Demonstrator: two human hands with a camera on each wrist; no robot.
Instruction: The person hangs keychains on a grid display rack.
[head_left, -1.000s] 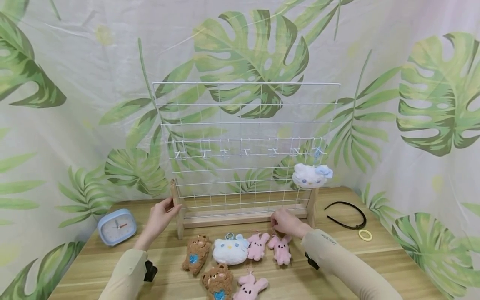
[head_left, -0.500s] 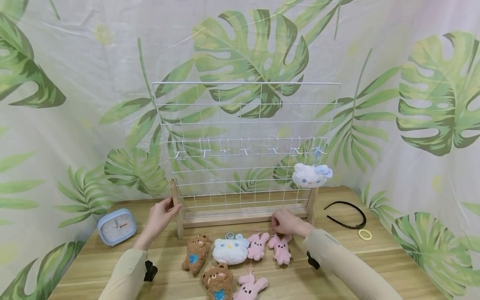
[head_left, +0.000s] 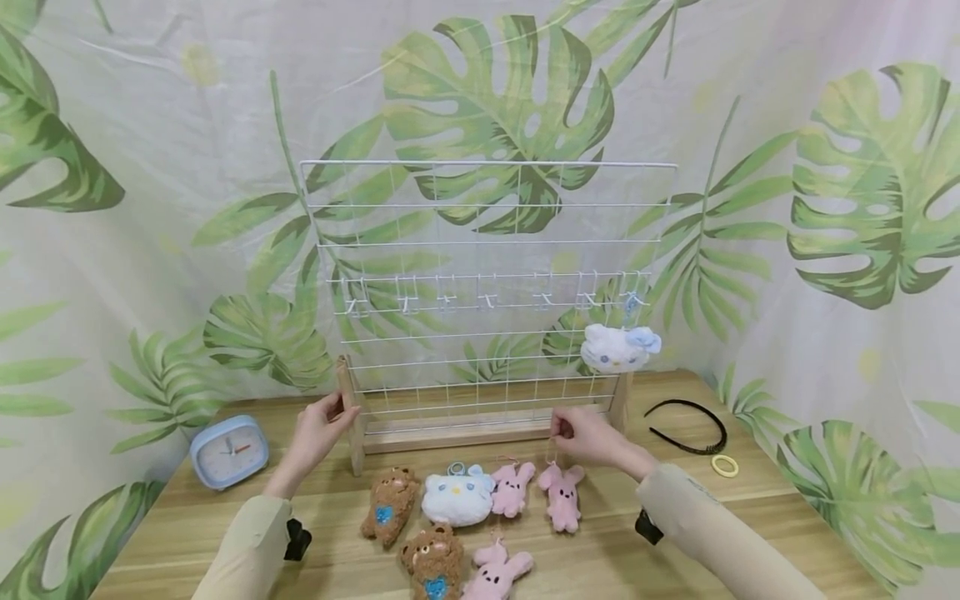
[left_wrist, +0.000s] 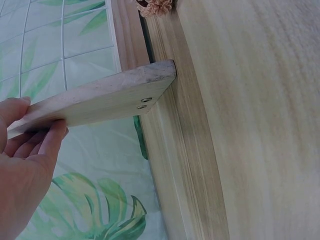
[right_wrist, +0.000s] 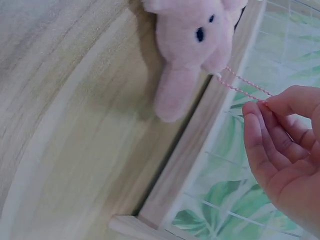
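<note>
Leafy curtain behind — left hand (head_left: pixel 318 429) grips the rack post (head_left: pixel 347 408); right hand (head_left: pixel 588 437) pinches the pink bunny (head_left: pixel 562 496)'s cord, bunny just below those fingers on the counter (head_left: pixel 750 517) — lift gently, keep the rack braced.

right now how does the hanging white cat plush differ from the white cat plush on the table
The hanging white cat plush dangles from a hook on the wire grid, at its right end. The white cat plush on the table lies flat among the bears and bunnies. Both are white with blue bows.
</note>
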